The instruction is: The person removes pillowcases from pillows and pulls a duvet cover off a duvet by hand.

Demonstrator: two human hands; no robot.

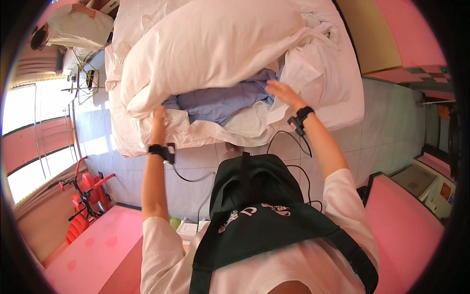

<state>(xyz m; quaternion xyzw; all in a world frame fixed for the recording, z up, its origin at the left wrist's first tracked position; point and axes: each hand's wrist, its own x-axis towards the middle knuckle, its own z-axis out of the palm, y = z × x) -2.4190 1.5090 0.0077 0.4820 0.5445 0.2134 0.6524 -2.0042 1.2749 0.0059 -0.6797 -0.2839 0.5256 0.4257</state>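
Observation:
A puffy white duvet cover (210, 44) lies bunched across the bed, its near side spread apart. Bluish-purple bedding (220, 100) shows in the gap between its white layers. At the gap's left end, my left hand (158, 118) is closed at the edge of the white cover, its fingertips partly hidden by the fabric. My right hand (285, 94) is by the right end of the gap, fingers stretched out and apart, beside the purple bedding and the loose white fabric. It grips nothing that I can see.
The white-sheeted mattress (350, 105) ends just beyond my hands. Black cables (196, 179) hang from devices strapped to my wrists. A red exercise bike (90, 191) stands at left, near a metal rack (51, 137). Pink-topped furniture (105, 240) flanks me, and a wooden cabinet (374, 39) stands far right.

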